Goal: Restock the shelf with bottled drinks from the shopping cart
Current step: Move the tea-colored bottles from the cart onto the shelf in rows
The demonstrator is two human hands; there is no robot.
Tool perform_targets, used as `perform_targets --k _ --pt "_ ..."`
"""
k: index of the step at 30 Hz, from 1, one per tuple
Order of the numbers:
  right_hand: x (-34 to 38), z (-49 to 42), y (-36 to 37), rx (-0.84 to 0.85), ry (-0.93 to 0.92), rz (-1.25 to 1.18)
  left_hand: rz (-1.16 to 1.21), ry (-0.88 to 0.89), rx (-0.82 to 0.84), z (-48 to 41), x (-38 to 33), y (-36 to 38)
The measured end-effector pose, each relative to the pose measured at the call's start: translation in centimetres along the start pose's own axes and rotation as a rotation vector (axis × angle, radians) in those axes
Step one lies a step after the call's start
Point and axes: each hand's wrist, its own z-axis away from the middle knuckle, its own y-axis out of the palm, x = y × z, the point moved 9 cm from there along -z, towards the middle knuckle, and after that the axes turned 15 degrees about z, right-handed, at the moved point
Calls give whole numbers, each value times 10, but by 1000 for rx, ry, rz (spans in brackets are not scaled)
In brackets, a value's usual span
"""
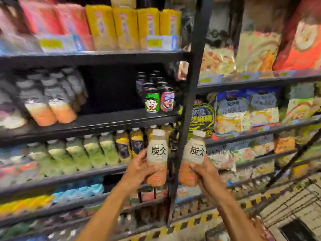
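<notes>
Presently both hands are loaded, each clamped low on one bottle. The left hand (139, 168) grips a beige-labelled plastic bottle with an orange base and pale cap (157, 156); the right hand (202, 171) grips a matching second bottle (194, 157). Both bottles stand upright, either side of the black metal shelf upright (191, 94) and in front of it, not yet on any shelf.

The likely destination, judged from matching stock, is the dark gap on the black shelf board (107, 119) left of that upright, between similar orange-based bottles (52, 108) and two cartoon-printed cans (159, 101).

Risks noted:
- Low grips leave the bottles top-heavy; a tilt could slip one.
- The right-hand bottle must cross the upright; a knock is possible.
- Placing both together may topple the cans.
</notes>
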Motion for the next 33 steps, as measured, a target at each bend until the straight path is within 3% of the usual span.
perform_targets --k 7,14,24,33 --pt "73 -45 143 104 -167 142 -97 236 -206 31 -123 -131" --pt "125 -80 235 85 -266 172 -239 359 -155 21 -211 -192" --pt "144 -112 244 20 -277 165 -349 420 -108 -37 -246 -199" --pt "136 -133 228 51 -270 190 -437 329 -322 -88 -225 -218"
